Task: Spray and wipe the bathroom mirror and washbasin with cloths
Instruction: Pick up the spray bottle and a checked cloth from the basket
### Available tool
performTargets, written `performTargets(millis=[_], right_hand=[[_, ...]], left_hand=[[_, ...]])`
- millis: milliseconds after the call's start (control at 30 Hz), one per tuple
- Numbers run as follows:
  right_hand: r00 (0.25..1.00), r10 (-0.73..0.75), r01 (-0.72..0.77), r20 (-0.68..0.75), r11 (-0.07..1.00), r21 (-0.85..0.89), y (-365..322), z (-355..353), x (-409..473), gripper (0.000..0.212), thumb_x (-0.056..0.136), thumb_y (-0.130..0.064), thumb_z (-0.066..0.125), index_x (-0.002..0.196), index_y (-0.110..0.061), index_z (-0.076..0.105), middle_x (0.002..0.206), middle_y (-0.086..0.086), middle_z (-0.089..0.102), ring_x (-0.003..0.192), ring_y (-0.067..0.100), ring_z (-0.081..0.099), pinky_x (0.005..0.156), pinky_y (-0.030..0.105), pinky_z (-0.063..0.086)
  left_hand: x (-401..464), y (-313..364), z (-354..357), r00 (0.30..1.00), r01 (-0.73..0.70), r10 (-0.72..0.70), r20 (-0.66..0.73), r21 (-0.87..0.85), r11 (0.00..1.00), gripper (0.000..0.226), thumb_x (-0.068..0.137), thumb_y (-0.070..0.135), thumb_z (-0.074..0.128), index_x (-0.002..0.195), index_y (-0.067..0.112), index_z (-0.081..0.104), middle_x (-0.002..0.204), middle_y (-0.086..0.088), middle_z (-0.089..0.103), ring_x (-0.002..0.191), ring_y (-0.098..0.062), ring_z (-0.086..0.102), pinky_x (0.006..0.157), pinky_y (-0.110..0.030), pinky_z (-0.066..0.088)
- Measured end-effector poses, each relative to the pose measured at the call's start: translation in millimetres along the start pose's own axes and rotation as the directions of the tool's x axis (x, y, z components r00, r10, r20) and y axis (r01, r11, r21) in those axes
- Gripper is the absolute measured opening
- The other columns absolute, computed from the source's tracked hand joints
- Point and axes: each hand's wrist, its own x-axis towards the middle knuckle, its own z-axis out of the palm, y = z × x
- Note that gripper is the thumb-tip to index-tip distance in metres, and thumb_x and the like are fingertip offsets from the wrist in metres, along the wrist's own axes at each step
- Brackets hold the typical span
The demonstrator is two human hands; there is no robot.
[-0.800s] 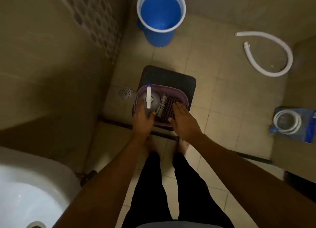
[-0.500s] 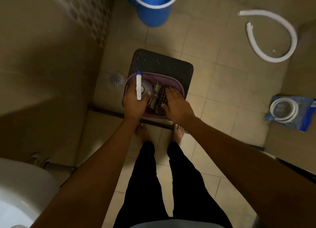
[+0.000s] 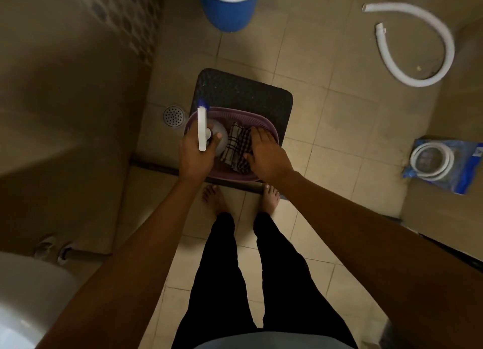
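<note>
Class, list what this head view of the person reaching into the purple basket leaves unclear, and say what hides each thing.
1. Mirror: nowhere in the head view.
2. Washbasin: cut off by the left and bottom edges.
3. Blue bucket: top cut off by the upper edge.
4. Spray bottle: body partly hidden by the left hand; label unreadable.
5. Checked cloths: number unclear; right hand covers them, so its grip is unclear.
</note>
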Motion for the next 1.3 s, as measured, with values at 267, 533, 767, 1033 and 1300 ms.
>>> performTargets(millis=[267,533,767,1033,1300], right_hand=[[0.998,0.064,-0.062,-0.025,0.997,0.047,-13.0,-3.2,12.6,0.055,0.094,-0.018,0.057,0.144,-0.009,0.033,0.141,0.013,0.047,0.126,0.029,0.049,0.103,0.044,0.047],[0.981,0.192,-0.190,-0.037,0.980,0.056,-13.6,4.9,22.9,0.043,0.101,-0.015,0.048,0.141,-0.005,0.038,0.141,0.015,0.047,0.128,0.032,0.047,0.107,0.038,0.039],[0.947,0.319,-0.280,-0.030,0.870,0.404,-25.4,3.7,23.9,0.031,0.091,-0.018,0.062,0.121,-0.012,0.058,0.105,-0.001,0.059,0.103,0.016,0.057,0.083,0.021,0.045],[0.858,0.495,-0.359,0.135,0.391,0.847,-23.8,-24.3,-6.2,0.018,0.080,-0.009,0.057,0.095,-0.010,0.066,0.098,0.010,0.067,0.097,0.031,0.060,0.081,0.038,0.052],[0.904,0.314,-0.236,0.289,-0.194,0.952,-25.4,-54.2,-55.0,0.044,0.079,-0.021,0.076,0.118,-0.004,0.065,0.117,0.015,0.069,0.106,0.033,0.066,0.086,0.046,0.055]], left_hand=[[-17.3,29.2,-15.9,0.986,-0.149,0.144,-0.082,-0.051,0.988,0.019,0.087,0.014,0.072,0.096,0.014,0.055,0.085,0.006,0.058,0.078,0.018,0.058,0.070,-0.001,0.045],[-23.4,34.5,-19.5,0.978,-0.198,0.192,-0.078,-0.078,0.977,0.020,0.086,0.009,0.072,0.093,0.015,0.054,0.083,0.022,0.054,0.081,0.019,0.056,0.073,0.000,0.044],[-24.5,46.0,-26.4,0.977,-0.206,0.200,-0.080,-0.089,0.974,0.019,0.087,0.009,0.072,0.091,0.014,0.054,0.081,0.019,0.054,0.080,0.017,0.056,0.074,0.000,0.044],[-37.9,74.6,-49.1,0.977,-0.205,0.195,-0.086,-0.134,0.970,0.019,0.087,0.012,0.072,0.092,0.013,0.055,0.081,0.016,0.055,0.078,0.017,0.055,0.073,0.001,0.042],[-62.0,106.4,-78.6,0.971,-0.237,0.228,-0.069,-0.178,0.955,0.022,0.086,0.023,0.074,0.098,0.015,0.057,0.087,0.008,0.061,0.083,0.001,0.060,0.073,-0.004,0.045]])
